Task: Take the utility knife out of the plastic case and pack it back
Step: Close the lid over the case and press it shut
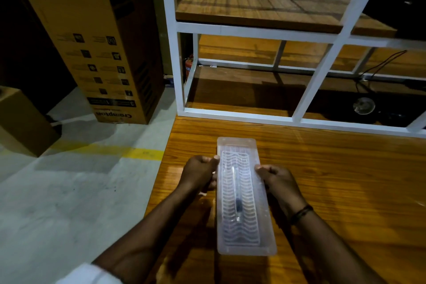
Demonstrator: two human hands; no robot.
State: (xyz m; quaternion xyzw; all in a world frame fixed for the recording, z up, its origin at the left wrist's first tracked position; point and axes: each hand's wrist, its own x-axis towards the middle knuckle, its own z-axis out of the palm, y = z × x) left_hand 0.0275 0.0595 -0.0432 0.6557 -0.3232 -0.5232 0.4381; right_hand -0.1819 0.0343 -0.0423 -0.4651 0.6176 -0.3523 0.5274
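Two hands, left hand (pixel 200 174) and right hand (pixel 277 181), each pinch a long side of the closed plastic case (pixel 244 196) near the worktop (pixel 334 180) left edge, utility knife (pixel 237 196) inside, lengthwise, equidistant.

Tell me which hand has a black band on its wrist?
The right hand, gripping the right edge of the clear plastic case. A thin black wristband circles its wrist; the left hand, on the case's left edge, has a bare wrist.
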